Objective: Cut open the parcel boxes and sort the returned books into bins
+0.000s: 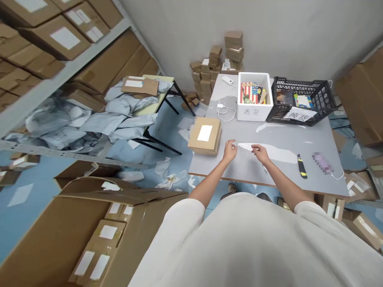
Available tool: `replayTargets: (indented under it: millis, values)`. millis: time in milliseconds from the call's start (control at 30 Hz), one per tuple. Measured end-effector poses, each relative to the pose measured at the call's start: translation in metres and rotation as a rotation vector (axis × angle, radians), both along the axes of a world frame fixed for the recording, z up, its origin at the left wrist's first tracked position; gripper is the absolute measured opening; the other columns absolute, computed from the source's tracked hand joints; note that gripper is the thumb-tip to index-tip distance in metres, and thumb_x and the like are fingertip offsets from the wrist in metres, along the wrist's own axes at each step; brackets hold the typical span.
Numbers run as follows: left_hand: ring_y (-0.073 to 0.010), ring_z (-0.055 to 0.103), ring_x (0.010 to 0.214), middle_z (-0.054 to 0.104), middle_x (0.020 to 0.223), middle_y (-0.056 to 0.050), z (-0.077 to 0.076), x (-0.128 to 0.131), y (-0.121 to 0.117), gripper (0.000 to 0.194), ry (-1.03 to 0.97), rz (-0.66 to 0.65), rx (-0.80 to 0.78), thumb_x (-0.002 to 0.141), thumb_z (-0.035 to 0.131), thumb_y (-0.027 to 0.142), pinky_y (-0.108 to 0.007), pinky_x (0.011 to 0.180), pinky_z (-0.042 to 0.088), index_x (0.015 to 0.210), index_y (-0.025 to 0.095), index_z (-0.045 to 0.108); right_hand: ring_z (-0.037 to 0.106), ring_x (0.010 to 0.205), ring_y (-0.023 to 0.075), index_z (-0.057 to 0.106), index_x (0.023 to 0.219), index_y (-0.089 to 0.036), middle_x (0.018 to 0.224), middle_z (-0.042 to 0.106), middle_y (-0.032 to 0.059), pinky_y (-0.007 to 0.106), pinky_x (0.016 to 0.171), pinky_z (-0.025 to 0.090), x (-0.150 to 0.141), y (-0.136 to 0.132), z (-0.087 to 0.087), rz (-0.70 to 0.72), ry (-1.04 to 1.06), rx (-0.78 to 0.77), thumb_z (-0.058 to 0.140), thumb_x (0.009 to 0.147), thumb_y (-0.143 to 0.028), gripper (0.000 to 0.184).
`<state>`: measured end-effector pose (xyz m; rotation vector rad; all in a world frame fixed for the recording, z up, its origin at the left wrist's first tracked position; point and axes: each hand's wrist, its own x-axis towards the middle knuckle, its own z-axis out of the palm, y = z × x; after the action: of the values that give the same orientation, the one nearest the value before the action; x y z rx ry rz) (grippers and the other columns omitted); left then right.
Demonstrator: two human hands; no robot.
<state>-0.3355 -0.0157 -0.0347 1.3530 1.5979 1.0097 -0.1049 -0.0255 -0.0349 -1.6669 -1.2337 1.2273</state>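
Observation:
My left hand point(229, 150) and my right hand point(260, 153) are both pinched on a thin pale sheet point(245, 146), one at each end, just above the grey table point(281, 167). More of this pale, glossy material point(281, 153) lies flat on the table to the right of my right hand. A brown cardboard box with a white label point(206, 135) sits at the table's left edge, close to my left hand.
A white foam box point(254, 96) holding printed items and a black plastic crate point(305, 101) stand at the back. A yellow-black utility knife point(302, 166) lies at the right. A large open carton point(98, 231) stands on the floor at the left, shelves of boxes point(60, 40) above it.

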Motion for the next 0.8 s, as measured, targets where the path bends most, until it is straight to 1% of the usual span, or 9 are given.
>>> replayTargets:
  millis: [167,267,333,400,500,567,667,733,800]
  values:
    - [-0.0229,0.072,0.111,0.063,0.144,-0.015,0.003,-0.073,0.006,0.050,0.055,0.122,0.017,0.090,0.062,0.004,-0.041,0.112,0.057,0.136,0.019,0.071,0.078,0.094,0.0264,0.078,0.104,-0.024,0.105,0.081,0.0072,0.045,0.086,0.065,-0.064,0.026,0.001,0.105,-0.004,-0.021,0.067,0.080,-0.036,0.029]
    - [-0.0241,0.071,0.115,0.063,0.142,-0.014,0.005,-0.112,0.007,0.052,0.103,0.157,0.032,0.087,0.061,0.002,-0.042,0.117,0.054,0.134,0.020,0.072,0.078,0.093,0.0252,0.078,0.104,-0.024,0.108,0.082,0.0068,0.046,0.089,0.065,-0.100,0.038,0.001,0.174,0.012,-0.011,0.068,0.079,-0.036,0.029]
    - [-0.0272,0.068,0.126,0.064,0.142,-0.014,0.005,-0.134,0.007,0.053,0.147,0.173,0.046,0.084,0.062,0.001,-0.045,0.123,0.050,0.132,0.022,0.072,0.078,0.093,0.0242,0.079,0.104,-0.025,0.112,0.082,0.0066,0.046,0.091,0.065,-0.122,0.043,0.000,0.224,0.027,-0.002,0.068,0.079,-0.035,0.029]
    - [-0.0315,0.062,0.140,0.064,0.145,-0.014,0.005,-0.153,0.007,0.053,0.203,0.204,0.045,0.082,0.063,0.001,-0.049,0.129,0.044,0.129,0.024,0.073,0.078,0.093,0.0237,0.079,0.105,-0.025,0.113,0.082,0.0062,0.046,0.091,0.065,-0.143,0.047,-0.002,0.275,0.035,-0.007,0.069,0.078,-0.033,0.030]
    - [-0.0381,0.051,0.154,0.060,0.155,-0.018,0.003,-0.177,0.008,0.054,0.269,0.277,0.005,0.081,0.065,0.002,-0.057,0.133,0.036,0.130,0.023,0.073,0.075,0.090,0.0230,0.080,0.107,-0.025,0.108,0.082,0.0056,0.045,0.090,0.065,-0.169,0.053,-0.005,0.342,0.020,-0.037,0.070,0.078,-0.032,0.032]
    - [-0.0413,0.042,0.161,0.052,0.166,-0.019,0.000,-0.189,0.009,0.059,0.293,0.324,-0.037,0.080,0.068,0.004,-0.062,0.134,0.032,0.136,0.022,0.071,0.074,0.088,0.0223,0.081,0.111,-0.025,0.107,0.083,0.0053,0.045,0.092,0.065,-0.181,0.056,-0.007,0.383,0.004,-0.060,0.071,0.079,-0.032,0.034]
    - [-0.0412,0.029,0.170,0.039,0.179,-0.018,-0.004,-0.203,0.012,0.070,0.349,0.345,-0.153,0.083,0.071,0.010,-0.063,0.137,0.026,0.151,0.023,0.062,0.076,0.096,0.0246,0.079,0.126,-0.023,0.111,0.083,0.0073,0.048,0.100,0.064,-0.191,0.059,-0.008,0.452,-0.006,-0.107,0.073,0.083,-0.033,0.045]
    - [-0.0395,0.027,0.171,0.034,0.183,-0.017,-0.006,-0.209,0.014,0.076,0.394,0.328,-0.264,0.087,0.070,0.015,-0.061,0.138,0.025,0.161,0.024,0.054,0.076,0.109,0.0276,0.075,0.139,-0.021,0.125,0.082,0.0112,0.050,0.107,0.062,-0.195,0.058,-0.007,0.491,0.007,-0.128,0.074,0.086,-0.032,0.055]
    - [-0.0390,0.030,0.170,0.033,0.184,-0.016,-0.006,-0.212,0.014,0.080,0.417,0.304,-0.339,0.091,0.068,0.018,-0.058,0.138,0.028,0.168,0.024,0.046,0.074,0.123,0.0301,0.070,0.149,-0.022,0.148,0.073,0.0145,0.052,0.116,0.057,-0.198,0.057,-0.007,0.514,0.040,-0.124,0.076,0.086,-0.032,0.064]
